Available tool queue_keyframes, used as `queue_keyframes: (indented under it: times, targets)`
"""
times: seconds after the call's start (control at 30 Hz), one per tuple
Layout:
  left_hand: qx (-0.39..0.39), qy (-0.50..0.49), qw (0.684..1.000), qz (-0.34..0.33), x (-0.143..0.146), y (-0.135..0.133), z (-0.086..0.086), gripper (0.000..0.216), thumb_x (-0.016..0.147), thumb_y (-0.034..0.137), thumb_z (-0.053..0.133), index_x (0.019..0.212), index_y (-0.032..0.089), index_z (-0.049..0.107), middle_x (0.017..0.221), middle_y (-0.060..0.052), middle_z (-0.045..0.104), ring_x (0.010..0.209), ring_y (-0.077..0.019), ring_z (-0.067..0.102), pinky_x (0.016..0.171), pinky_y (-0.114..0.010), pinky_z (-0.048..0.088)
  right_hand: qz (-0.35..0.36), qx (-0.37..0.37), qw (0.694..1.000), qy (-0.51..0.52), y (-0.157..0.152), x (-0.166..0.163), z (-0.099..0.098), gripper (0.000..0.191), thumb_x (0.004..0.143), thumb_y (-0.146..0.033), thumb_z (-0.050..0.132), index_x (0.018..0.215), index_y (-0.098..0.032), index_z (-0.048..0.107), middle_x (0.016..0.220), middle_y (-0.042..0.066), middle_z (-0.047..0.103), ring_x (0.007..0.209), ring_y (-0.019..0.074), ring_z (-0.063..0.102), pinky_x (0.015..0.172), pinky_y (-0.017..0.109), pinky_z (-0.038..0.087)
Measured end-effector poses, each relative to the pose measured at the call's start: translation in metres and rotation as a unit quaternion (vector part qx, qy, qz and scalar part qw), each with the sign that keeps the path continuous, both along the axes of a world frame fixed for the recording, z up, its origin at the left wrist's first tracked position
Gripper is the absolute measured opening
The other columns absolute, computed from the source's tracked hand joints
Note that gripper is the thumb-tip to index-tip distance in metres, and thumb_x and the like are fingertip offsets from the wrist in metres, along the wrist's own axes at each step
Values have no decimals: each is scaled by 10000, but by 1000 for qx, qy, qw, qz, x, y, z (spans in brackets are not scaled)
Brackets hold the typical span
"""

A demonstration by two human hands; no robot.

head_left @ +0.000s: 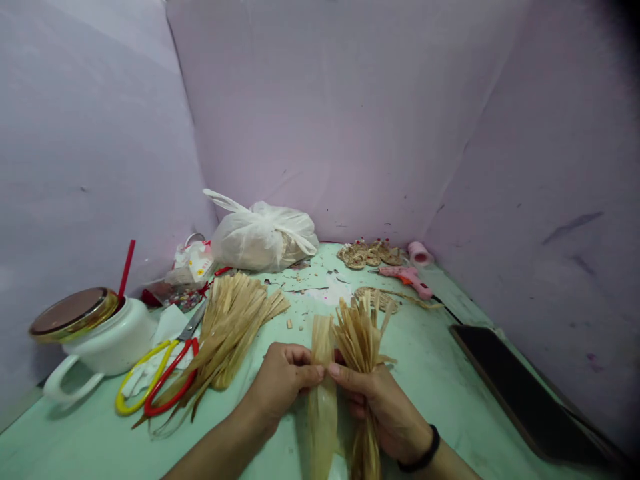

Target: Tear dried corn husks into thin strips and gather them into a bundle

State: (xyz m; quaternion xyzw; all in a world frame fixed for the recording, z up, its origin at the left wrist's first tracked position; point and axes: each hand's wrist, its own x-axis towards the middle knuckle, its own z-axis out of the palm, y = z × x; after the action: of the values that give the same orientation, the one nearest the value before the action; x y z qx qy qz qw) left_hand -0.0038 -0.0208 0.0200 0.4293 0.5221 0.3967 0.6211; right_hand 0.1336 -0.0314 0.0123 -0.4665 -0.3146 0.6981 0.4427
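Between my two hands stands a wide, pale strip of dried plant fibre (323, 413), its length running toward me. My left hand (283, 380) pinches the strip's left edge between thumb and fingers. A bundle of dried fibre strips (361, 333) is gathered in my right hand (383, 403), its cut ends fanning out above the fist. The right thumb also touches the pale strip's right edge. To the left lies a loose pile of similar fibre strips (233, 333), with scissors (173, 377) with one yellow and one red handle loop beside it.
A white mug (117, 340) with a gold-rimmed lid stands at left. Behind are a tied white plastic bag (265, 237) and braided coils (370, 253). At right lie a pink glue gun (407, 277), a pink spool (420, 254) and a dark phone (520, 393). Walls (345, 120) enclose the table.
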Motion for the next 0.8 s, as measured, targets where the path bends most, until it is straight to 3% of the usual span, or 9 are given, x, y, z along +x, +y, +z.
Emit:
queue_keyframes:
  times: [0.1,0.37,0.67,0.8]
  targets:
    - [0,25,1000,-5,1,0,2,222,452,256,671,380,155,487,329,62,375,362,-46,266,420,-228,148,14,38,999,-34,-1,-1,-3,314,486,-324,769,661,-143,583,461,-74,418,390,32,258,344,188,131]
    - [-10,63,998,-3,3,0,3,241,447,230,630,335,180,422,297,57,355,330,-45,252,405,-236,129,1,25,999,-44,-3,-3,-1,280,472,-325,757,529,-148,547,415,-70,398,384,41,245,362,211,138]
    - [-21,-7,999,-28,2,-2,2,278,431,282,714,357,148,482,337,50,381,365,-49,289,427,-227,165,41,34,999,-4,-3,-4,-8,361,516,-400,747,499,-161,476,405,-79,352,367,37,250,353,199,163]
    - [-21,-54,997,-47,-1,-2,0,281,470,336,748,445,117,573,393,6,501,391,-65,374,438,-219,199,50,22,998,30,-3,-2,-6,333,550,-417,734,559,-133,559,458,-41,457,412,57,360,386,189,258]
